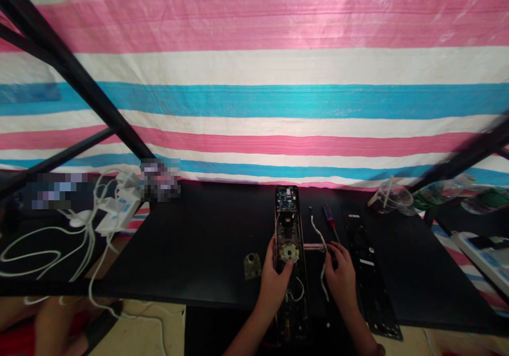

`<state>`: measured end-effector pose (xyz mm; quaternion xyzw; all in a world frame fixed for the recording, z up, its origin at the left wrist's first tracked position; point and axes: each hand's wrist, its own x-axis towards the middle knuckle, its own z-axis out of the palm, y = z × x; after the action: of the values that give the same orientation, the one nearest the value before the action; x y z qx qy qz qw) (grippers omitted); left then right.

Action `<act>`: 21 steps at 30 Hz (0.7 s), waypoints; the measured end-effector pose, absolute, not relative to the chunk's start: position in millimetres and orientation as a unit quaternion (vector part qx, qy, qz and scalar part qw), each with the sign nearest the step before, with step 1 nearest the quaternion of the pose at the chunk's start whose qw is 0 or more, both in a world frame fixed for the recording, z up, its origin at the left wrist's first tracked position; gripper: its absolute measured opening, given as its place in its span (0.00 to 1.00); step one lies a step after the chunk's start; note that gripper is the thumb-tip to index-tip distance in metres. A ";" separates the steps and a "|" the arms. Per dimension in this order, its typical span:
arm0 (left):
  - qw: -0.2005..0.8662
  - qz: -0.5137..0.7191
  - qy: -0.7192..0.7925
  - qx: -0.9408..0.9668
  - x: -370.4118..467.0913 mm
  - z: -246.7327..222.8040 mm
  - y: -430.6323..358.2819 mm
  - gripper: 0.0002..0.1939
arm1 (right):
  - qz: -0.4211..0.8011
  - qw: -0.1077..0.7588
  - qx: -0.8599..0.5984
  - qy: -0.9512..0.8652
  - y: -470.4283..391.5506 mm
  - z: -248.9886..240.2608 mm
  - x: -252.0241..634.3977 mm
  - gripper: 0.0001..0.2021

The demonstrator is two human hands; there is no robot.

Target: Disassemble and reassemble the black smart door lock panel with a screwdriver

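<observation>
A long, narrow black device housing (299,308) lies open on the table, its inside facing up. It shows a blue circuit board (287,201) at the far end and a round metal part (289,251) in the middle. My left hand (275,288) grips the housing's left side, thumb by the round part. Right of the housing, my right hand (341,276) has its fingers closed on a white cable (317,231); a thin pinkish strip (314,247) reaches from the housing to those fingertips. A screwdriver (328,215) lies just beyond that hand.
A long black cover panel (371,276) lies right of my right hand. A small squarish part (252,266) sits left of the housing. A clear plastic cup (393,199) stands at the back right. White cables and a power strip (119,213) lie at left, near another person's limbs (53,321).
</observation>
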<state>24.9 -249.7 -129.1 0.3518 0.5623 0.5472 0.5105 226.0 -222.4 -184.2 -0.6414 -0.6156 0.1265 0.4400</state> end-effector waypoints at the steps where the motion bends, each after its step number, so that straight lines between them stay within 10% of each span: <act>1: 0.510 0.550 0.560 0.352 24.7 -129.5 -249.6 0.40 | 0.127 0.441 -0.641 -0.615 -222.3 -184.1 226.1 0.15; 21: 0.498 0.545 0.572 0.357 24.5 -130.1 -249.6 0.40 | 0.128 0.438 -0.644 -0.615 -222.5 -184.6 225.8 0.15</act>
<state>24.5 -249.6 -130.1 0.3574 0.5717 0.5450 0.4983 225.8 -222.5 -184.6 -0.6436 -0.6148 0.1280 0.4376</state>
